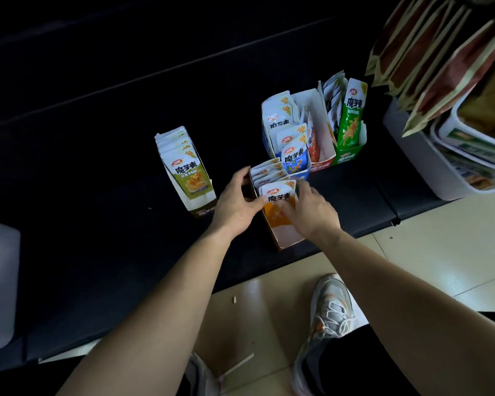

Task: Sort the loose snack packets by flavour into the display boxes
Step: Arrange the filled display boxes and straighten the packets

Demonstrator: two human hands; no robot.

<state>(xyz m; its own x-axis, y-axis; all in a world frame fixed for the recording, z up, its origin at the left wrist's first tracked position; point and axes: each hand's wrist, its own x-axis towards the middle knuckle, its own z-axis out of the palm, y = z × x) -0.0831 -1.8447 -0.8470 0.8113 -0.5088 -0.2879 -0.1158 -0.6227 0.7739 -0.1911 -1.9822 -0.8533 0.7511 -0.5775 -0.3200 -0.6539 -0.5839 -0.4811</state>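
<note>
Both hands at the orange display box (277,235), sitting on the dark worktop (97,224) near its front edge, at the centre of view. Left hand (236,204) against the box's left wall, fingers curled round the rear corner, thumb pressed on the front orange packet (277,195); grip closed on box and packet together. Right hand (312,211) on the right side of the same packet, fingertips on its face and edge, grip narrow, pinching the packet. Behind that packet, a row of like packets standing upright in the box.

At 10 o'clock from the hands, well apart: an olive-green display box (203,208), filled with upright olive packets (187,178). At 1 o'clock, just beside the orange box: a blue display box (300,174) packed with blue packets (293,160). Touching its right side, a red display box (322,165), holding a few red packets (312,141) against its left wall. Right of that, touching, a green display box (349,155) with green packets (350,121) standing tall.

At 2 o'clock, hanging snack bags (440,52) over a white tub (420,161). At 6 o'clock, tiled floor (440,238) and a grey sneaker (330,312).
</note>
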